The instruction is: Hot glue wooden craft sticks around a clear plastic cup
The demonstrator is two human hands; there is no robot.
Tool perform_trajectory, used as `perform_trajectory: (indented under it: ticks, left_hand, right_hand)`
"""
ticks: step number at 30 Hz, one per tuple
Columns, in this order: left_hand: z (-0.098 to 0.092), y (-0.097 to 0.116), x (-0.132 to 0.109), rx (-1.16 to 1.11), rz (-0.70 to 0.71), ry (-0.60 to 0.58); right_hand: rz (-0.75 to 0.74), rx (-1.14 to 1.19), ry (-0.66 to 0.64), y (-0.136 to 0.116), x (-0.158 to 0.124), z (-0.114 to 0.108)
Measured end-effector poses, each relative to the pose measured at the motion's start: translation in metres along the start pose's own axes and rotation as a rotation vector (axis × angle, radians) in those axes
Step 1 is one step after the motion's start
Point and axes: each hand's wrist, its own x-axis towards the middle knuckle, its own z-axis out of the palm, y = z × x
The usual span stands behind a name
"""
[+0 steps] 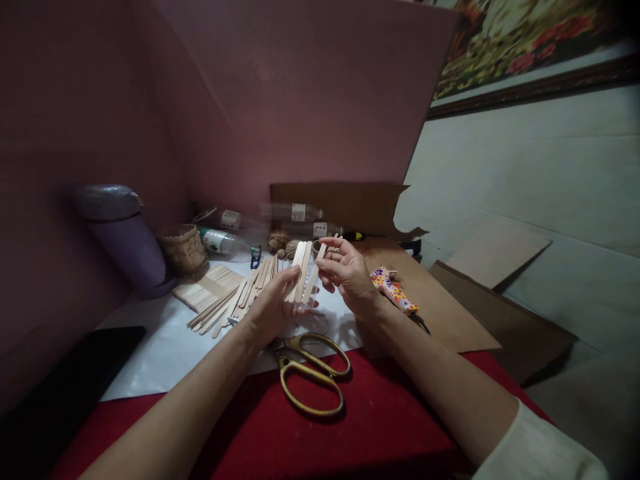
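Note:
In my left hand [277, 298] several wooden craft sticks [301, 272] lie side by side, the thumb pressed on them. Clear plastic shows around their lower ends; I cannot make out what it is. My right hand [345, 273] pinches a single craft stick [315, 272] between thumb and fingers, tilted, just right of the others. Loose craft sticks [249, 291] lie in a fanned heap left of my left hand, beside a banded bundle of sticks [207, 288]. Yellow-handled scissors [313, 373] rest below my hands, their blades hidden.
A purple tumbler [127, 243] and a small woven basket [181, 248] stand at left. Behind lie plastic bottles [225, 241] and twine balls [278, 241]. A flower-patterned item [393, 290] rests on cardboard [445, 307] at right. White sheeting [145, 363] covers part of the red cloth [400, 413].

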Motion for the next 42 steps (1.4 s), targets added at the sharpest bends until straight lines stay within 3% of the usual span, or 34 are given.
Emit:
perform_trajectory:
  ticks: [25, 42]
  left_hand:
    - [0.011, 0.002, -0.006, 0.033, 0.021, 0.044]
    - [0.016, 0.004, -0.009, 0.013, 0.004, 0.022]
  right_hand:
    - [-0.007, -0.022, 0.043, 0.002, 0.002, 0.0]
    - [0.09, -0.054, 0.105, -0.004, 0.0, 0.002]
